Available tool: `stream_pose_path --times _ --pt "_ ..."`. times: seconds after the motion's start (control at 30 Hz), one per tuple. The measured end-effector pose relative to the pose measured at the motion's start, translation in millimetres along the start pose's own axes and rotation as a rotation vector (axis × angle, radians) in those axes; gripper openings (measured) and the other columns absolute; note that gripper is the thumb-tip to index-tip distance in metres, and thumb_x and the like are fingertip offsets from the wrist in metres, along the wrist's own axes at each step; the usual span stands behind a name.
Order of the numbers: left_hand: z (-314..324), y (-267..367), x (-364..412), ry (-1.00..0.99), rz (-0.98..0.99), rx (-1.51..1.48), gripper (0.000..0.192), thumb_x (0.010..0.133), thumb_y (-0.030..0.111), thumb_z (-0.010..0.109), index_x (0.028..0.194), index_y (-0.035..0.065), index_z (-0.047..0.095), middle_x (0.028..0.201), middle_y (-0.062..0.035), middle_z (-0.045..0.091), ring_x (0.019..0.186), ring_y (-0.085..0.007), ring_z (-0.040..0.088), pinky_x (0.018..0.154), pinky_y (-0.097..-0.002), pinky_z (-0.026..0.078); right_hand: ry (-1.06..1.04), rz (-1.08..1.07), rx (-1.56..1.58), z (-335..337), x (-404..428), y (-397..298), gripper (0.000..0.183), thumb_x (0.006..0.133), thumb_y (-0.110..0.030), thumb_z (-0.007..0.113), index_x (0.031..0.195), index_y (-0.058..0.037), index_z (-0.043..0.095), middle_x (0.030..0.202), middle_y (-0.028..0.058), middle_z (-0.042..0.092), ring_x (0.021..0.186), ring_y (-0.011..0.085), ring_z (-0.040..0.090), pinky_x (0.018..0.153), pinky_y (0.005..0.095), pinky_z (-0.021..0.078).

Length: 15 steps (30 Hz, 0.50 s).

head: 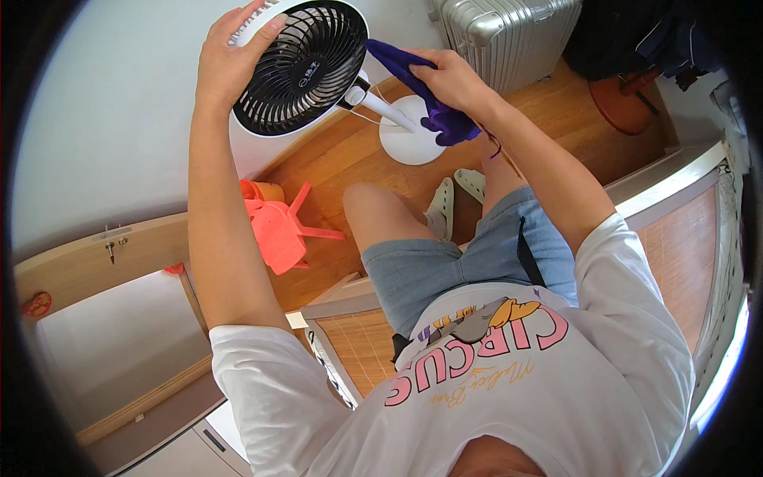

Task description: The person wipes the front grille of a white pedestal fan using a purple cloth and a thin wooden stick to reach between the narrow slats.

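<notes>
My left hand [229, 68] grips the white rim of an electric fan's head, thumb over the front edge and fingers behind it. The fan head [286, 98] has a black spiral grille and faces up towards me. Below it, a white pole [388, 111] runs down to a round white base [408, 148] on the floor. A purple cloth [441, 119] is bunched in my right hand [453, 80], and its pointed end reaches the right edge of the fan head. Whether that tip touches the rim I cannot tell. The cloth's lower end hangs loose in front of the base.
A silver ribbed suitcase [506, 42] stands by the wall behind the fan. To the left is a small coral-red plastic chair [280, 232] with an orange bucket-like container [269, 191] beside it. A woven mat [351, 340] covers the surface I sit on. A reddish round base [620, 107] stands far right.
</notes>
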<state>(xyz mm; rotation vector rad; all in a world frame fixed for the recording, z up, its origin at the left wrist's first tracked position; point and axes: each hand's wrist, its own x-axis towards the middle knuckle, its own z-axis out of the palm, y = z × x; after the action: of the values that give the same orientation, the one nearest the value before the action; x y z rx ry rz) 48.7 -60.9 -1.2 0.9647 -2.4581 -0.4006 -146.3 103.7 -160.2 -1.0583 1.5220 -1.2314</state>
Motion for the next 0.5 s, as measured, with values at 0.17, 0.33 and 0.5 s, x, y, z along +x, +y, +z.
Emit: stream_pose_path --times 0.17,0.33,0.5 --pt "-0.4 0.3 0.7 0.004 0.002 0.025 0.047 0.082 0.036 0.07 0.119 0.0084 0.063 0.122 -0.0116 0.058 0.113 -0.0209 0.054 0.096 -0.03 0.04 0.127 -0.133 -0.388 2.5 4.3 1.0 0.038 0.088 -0.019 0.049 0.123 -0.0237 0.06 0.086 0.0155 0.068 0.08 0.0331 0.065 0.076 0.0402 0.0516" --pt "3.9 6.6 2.0 0.017 0.018 0.039 0.047 0.082 0.036 0.07 0.119 0.0084 0.063 0.122 -0.0119 0.057 0.112 -0.0212 0.054 0.096 -0.0301 0.04 0.109 -0.126 -0.448 24.5 4.7 5.3 0.037 0.085 -0.019 0.052 0.12 -0.0222 0.062 0.096 0.02 0.066 0.089 0.0373 0.063 0.082 0.0428 0.0497" --pt "-1.2 -0.3 2.5 -0.006 0.049 0.017 0.047 0.082 0.036 0.07 0.119 0.0076 0.063 0.122 -0.0119 0.057 0.113 -0.0214 0.054 0.097 -0.0304 0.04 -0.05 0.044 0.079 16.7 9.9 0.5 0.034 0.085 -0.017 0.055 0.118 -0.0129 0.064 0.08 0.0157 0.067 0.074 0.023 0.065 0.07 0.0336 0.0511"
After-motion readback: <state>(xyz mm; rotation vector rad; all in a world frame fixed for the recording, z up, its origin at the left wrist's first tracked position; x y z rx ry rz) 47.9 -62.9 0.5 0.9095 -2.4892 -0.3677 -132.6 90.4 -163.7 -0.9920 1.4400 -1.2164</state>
